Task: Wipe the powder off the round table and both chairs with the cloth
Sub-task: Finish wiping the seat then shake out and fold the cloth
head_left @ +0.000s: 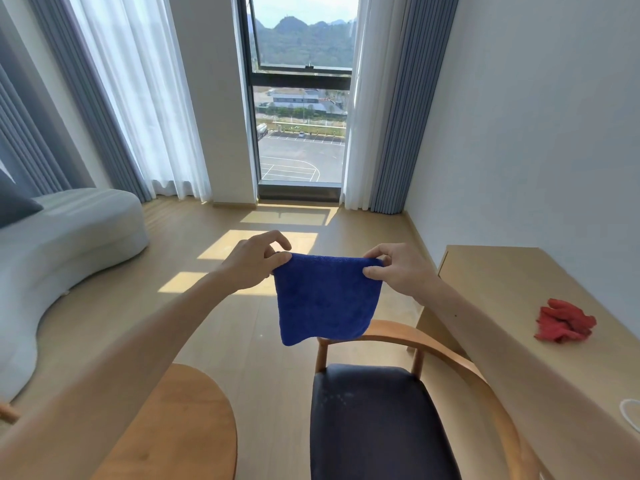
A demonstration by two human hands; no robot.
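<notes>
Sunlit room with wood floor [114,306], tall window [301,98] at top centre, sheer and blue-grey curtains on both sides, pale sofa [69,237] at left edge. Blue cloth [327,299] hangs in mid-frame, held up in the air by its top edge, well above the chair. My left hand [252,261] pinches the top left corner between thumb and fingers; my right hand [398,268] pinches the top right corner the same way. Cloth looks folded, lower edge drooping just in front of the chair's curved wooden backrest. Chair [374,420] sits lower centre-right, dark seat pad with faint pale specks of powder [332,396] on it. Round tabletop [187,420] in orange wood at lower left, partly hidden by my left forearm. Light wood desk [512,282] along the right wall, crumpled red cloth [564,323] lying on it, a white curved object at far right edge, cannot tell what.
</notes>
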